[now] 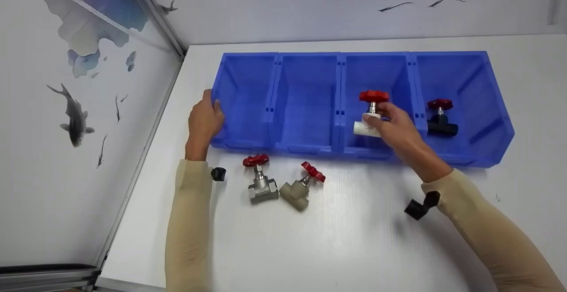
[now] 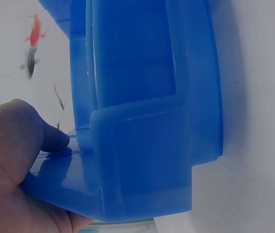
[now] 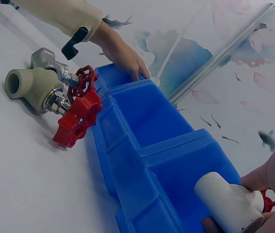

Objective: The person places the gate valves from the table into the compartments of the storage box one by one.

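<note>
White plastic tee-shaped valve point(image 1: 364, 129) with metal stem and red lobed handwheel: held at third bin from left in head view, near its front edge, handwheel uppermost; cannot tell whether touching bin floor.

Right-hand grip point(image 1: 401, 130): closes thumb and fingers on neck of white valve, just below handwheel.

Left-hand grip point(image 1: 205, 117): pinches outer side wall of leftmost bin, thumb and fingers on opposite faces.

Row of four blue plastic open-topped bins point(image 1: 305, 149): stands side by side on smooth white counter point(image 1: 336, 239).

Black plastic valve point(image 1: 444, 128) with dark red handwheel: lies in rightmost bin, near its left wall.

Silver metal valve point(image 1: 263, 190) with round red spoked handwheel: rests on counter in front of bins, wheel toward them.

Beige plastic valve point(image 1: 296, 193) with red lobed handwheel: rests just right of silver valve, stem slanted toward bins.

Long beige sleeves point(image 1: 190, 221): cover both forearms; carry black fitting point(image 1: 218, 174) at each cuff.

White fish-printed panels point(image 1: 288, 17): stand behind and left of counter.
</note>
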`<state>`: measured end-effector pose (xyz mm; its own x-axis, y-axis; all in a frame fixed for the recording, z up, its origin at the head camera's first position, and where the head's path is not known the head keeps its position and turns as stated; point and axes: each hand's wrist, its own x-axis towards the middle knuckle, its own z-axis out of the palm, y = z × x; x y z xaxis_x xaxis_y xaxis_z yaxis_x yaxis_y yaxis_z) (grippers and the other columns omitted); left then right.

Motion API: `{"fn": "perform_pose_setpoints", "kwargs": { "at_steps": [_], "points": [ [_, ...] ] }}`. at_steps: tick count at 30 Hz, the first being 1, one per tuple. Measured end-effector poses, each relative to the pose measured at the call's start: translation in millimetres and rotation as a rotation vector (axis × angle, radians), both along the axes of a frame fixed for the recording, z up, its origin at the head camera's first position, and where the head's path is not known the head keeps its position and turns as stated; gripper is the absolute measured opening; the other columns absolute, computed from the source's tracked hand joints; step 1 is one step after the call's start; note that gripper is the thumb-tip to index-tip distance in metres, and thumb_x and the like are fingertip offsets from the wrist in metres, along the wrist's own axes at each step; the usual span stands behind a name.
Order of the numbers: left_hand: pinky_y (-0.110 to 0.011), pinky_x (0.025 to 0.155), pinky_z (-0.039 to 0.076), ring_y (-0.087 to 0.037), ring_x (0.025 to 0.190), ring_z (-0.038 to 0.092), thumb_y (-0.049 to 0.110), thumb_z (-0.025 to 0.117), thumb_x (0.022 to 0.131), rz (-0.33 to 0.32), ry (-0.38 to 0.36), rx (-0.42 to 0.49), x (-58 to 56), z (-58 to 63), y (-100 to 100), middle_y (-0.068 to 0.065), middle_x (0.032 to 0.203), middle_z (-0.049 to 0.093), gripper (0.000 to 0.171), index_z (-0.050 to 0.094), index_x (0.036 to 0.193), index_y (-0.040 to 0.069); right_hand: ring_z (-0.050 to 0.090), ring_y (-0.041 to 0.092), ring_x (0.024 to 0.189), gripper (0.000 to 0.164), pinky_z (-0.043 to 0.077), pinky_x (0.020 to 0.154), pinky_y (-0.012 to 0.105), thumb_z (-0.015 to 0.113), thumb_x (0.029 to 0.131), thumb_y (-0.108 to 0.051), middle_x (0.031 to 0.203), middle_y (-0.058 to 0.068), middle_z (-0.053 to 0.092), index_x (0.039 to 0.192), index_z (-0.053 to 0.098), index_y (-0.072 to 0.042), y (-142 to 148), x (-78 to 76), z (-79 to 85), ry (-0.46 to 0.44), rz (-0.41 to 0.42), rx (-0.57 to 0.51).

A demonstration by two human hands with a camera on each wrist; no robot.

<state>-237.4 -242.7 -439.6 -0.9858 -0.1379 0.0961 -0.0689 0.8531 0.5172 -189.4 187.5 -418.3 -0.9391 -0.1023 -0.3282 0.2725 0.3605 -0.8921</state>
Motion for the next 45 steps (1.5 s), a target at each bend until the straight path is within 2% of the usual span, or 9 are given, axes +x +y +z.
{"fn": "perform_pose_setpoints", "kwargs": {
  "at_steps": [4, 11, 17, 26, 34, 41, 45],
  "points": [
    [-0.056, 0.095, 0.047, -0.046, 0.116, 0.06, 0.018, 0.04, 0.105, -0.005, 0.0, 0.005, -0.4, -0.1, 0, -0.031, 0.132, 0.058, 0.046, 0.04, 0.144, -0.005, 0.048, 0.029, 0.118, 0.064, 0.037, 0.104, 0.046, 0.059, 0.099, -0.04, 0.14, 0.017, 0.046, 0.146, 0.037, -0.002, 1, -4.2, -4.5, 0.01, -0.007, 0.026],
    [-0.056, 0.096, 0.046, -0.046, 0.117, 0.059, 0.021, 0.04, 0.105, 0.0, 0.001, -0.011, 0.6, 1.1, 1, -0.03, 0.131, 0.059, 0.046, 0.041, 0.144, -0.003, 0.047, 0.026, 0.114, 0.055, 0.038, 0.096, 0.037, 0.059, 0.1, -0.033, 0.134, 0.016, 0.05, 0.141, 0.043, 0.0, 2, -10.8, -10.8, 0.047, -0.023, 0.022],
    [-0.057, 0.096, 0.046, -0.046, 0.117, 0.059, 0.021, 0.04, 0.105, 0.006, -0.009, -0.014, 0.2, 0.4, 0, -0.03, 0.132, 0.058, 0.046, 0.04, 0.145, -0.003, 0.048, 0.025, 0.113, 0.055, 0.04, 0.094, 0.034, 0.057, 0.101, -0.031, 0.134, 0.016, 0.049, 0.143, 0.041, 0.001, -1, -14.9, -15.7, 0.041, -0.029, 0.02],
    [-0.057, 0.097, 0.046, -0.046, 0.119, 0.058, 0.021, 0.04, 0.105, 0.007, -0.019, -0.002, 0.5, 1.0, 0, -0.03, 0.134, 0.057, 0.047, 0.039, 0.146, -0.002, 0.047, 0.031, 0.122, 0.059, 0.039, 0.106, 0.045, 0.053, 0.102, -0.029, 0.145, 0.021, 0.043, 0.149, 0.033, 0.001, -4, -20.4, -20.1, 0.011, -0.05, 0.044],
    [-0.057, 0.096, 0.046, -0.046, 0.117, 0.059, 0.021, 0.04, 0.105, 0.002, -0.01, 0.0, 0.1, 1.4, 0, -0.03, 0.132, 0.058, 0.046, 0.04, 0.145, -0.002, 0.049, 0.027, 0.111, 0.053, 0.043, 0.096, 0.038, 0.051, 0.103, -0.027, 0.139, 0.02, 0.044, 0.146, 0.037, 0.001, -6, -25.8, -26.5, 0.023, -0.06, 0.058],
    [-0.057, 0.095, 0.047, -0.046, 0.116, 0.06, 0.02, 0.04, 0.104, 0.002, 0.001, -0.005, -0.4, 0.6, 0, -0.03, 0.131, 0.059, 0.046, 0.041, 0.144, -0.003, 0.05, 0.025, 0.109, 0.05, 0.043, 0.096, 0.036, 0.051, 0.103, -0.023, 0.131, 0.017, 0.047, 0.143, 0.039, 0.002, -9, -30.0, -30.5, 0.021, -0.086, 0.04],
    [-0.057, 0.094, 0.047, -0.046, 0.116, 0.06, 0.02, 0.041, 0.104, 0.005, 0.003, -0.005, -0.4, 0.2, -1, -0.03, 0.13, 0.059, 0.046, 0.041, 0.144, -0.003, 0.05, 0.027, 0.112, 0.05, 0.042, 0.1, 0.04, 0.049, 0.104, -0.023, 0.131, 0.018, 0.049, 0.145, 0.036, 0.002, -10, -31.1, -32.9, 0.005, -0.083, 0.037]
  ]
}}
